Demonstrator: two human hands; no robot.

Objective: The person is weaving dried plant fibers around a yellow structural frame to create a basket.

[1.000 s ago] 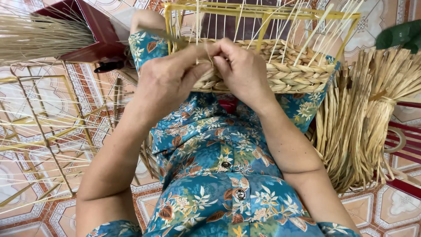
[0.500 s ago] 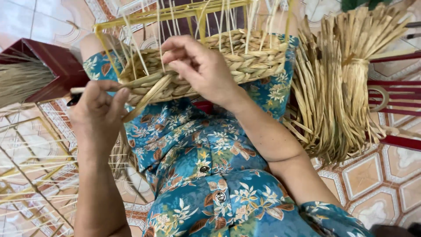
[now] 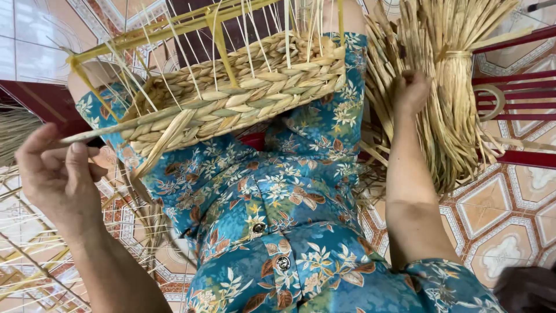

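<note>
Resting on the lap at upper centre, the half-woven basket (image 3: pixel 243 93) sits steady for weaving. At left, the left hand (image 3: pixel 55 174) pinches its loose strand (image 3: pixel 98 134) taut, while the right hand (image 3: pixel 411 93) closes on the dried-straw bundle (image 3: pixel 457 87) at upper right.

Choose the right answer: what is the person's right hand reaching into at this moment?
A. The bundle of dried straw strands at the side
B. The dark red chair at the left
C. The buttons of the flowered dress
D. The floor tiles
A. The right hand is apart from the woven basket and sits among the dried straw bundle, while the left hand holds a loose strand from the basket.
</note>
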